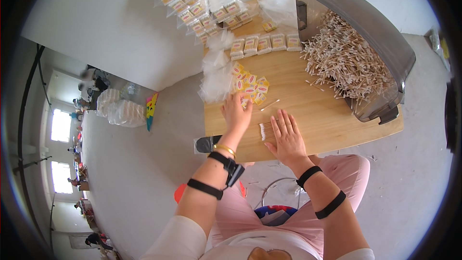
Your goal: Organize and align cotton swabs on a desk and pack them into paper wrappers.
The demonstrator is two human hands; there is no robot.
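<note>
My right hand [287,137] lies flat with outstretched fingers over a neat row of cotton swabs [265,132] on the wooden table, covering part of it. My left hand [236,114] is at the near edge of a loose pile of small yellow-and-white cards [250,84]. Its fingers are bent, with the thumb apart from them, and I see nothing held between them. One loose cotton swab [270,105] lies between the cards and my right hand. Clear plastic bags [216,84] are heaped left of the cards.
A grey translucent bin [358,5] lies tipped on the right, loose cotton swabs [344,58] spilling from it onto the table [332,135]. Packed swab packets [264,45] line the back, with bagged ones [183,2] stacked beyond. A black flat object [208,144] sits at the front left corner.
</note>
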